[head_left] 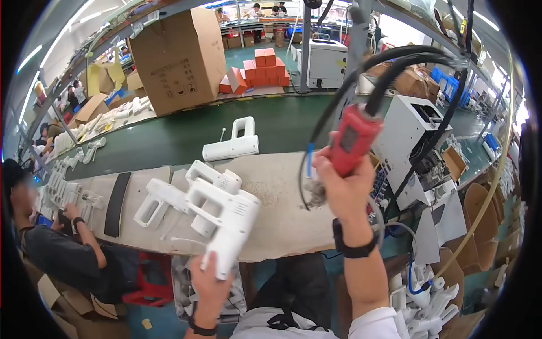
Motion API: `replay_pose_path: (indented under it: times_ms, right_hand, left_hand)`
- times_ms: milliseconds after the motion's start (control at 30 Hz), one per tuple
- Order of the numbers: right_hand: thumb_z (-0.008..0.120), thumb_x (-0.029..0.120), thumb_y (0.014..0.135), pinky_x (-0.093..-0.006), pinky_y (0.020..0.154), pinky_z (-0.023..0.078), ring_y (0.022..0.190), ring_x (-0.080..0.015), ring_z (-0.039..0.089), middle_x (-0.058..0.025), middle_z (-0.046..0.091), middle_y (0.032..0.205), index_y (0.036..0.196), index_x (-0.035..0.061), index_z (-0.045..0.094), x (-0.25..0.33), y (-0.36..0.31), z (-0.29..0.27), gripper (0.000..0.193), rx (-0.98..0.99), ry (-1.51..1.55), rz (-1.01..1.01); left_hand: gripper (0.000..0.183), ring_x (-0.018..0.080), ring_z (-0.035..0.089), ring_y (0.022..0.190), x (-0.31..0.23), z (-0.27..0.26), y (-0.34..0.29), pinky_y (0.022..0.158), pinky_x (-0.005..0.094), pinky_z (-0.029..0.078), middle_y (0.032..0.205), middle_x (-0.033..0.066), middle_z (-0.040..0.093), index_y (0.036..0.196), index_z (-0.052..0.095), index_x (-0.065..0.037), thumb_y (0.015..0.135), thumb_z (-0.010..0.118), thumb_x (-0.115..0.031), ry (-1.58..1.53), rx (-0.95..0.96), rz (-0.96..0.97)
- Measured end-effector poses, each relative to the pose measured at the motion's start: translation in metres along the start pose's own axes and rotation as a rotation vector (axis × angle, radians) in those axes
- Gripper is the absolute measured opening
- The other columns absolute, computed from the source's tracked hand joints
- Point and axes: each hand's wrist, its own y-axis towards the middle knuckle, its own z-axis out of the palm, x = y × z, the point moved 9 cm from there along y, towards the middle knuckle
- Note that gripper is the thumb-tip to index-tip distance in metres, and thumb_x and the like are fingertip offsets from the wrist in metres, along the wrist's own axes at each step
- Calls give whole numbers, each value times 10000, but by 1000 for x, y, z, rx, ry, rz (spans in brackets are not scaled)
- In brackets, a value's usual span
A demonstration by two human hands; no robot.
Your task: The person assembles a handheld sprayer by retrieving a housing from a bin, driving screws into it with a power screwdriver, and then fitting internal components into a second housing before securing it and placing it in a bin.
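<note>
My left hand (pixel 211 291) is closed around the lower end of a white plastic housing (pixel 237 223) with a loop handle and vent slots, tilted above the cardboard-covered bench. In my right hand (pixel 351 186) is a red electric screwdriver (pixel 354 140), raised above the bench with black cables rising from its top. Its lower end is blurred and partly hidden by my fingers. Just behind the held housing lies a second white housing (pixel 199 170), partly covered by it. To its left rests another white housing (pixel 164 196) with a thin white cord.
A further white housing (pixel 231 148) lies on the green belt (pixel 282 127). A black strip (pixel 117 204) lies on the bench at left, where a co-worker (pixel 68 254) works. At right stands a white machine (pixel 403 135); below it are piled white parts (pixel 432 311). Cables hang at upper right.
</note>
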Motion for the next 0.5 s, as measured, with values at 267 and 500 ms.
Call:
replay_pose_path:
  times_ms: [267,500]
  right_hand:
    - [688,16,836,-187,431,369,494,-60,522,-21,606,683,1151,6,584,41,-2,-44,332,-77,7,-36]
    - [705,49,844,-197,425,383,483,-74,532,-31,604,662,924,-3,629,43,1,-63,122,-164,38,-76]
  left_hand:
    - [902,455,440,1139,-129,133,-15,940,541,405,1353,301,331,1371,400,-8,610,847,-191,-84,752,241]
    - [714,328,556,1112,-174,236,87,1011,486,376,1220,150,564,1197,584,-64,635,787,-454,140,1246,588]
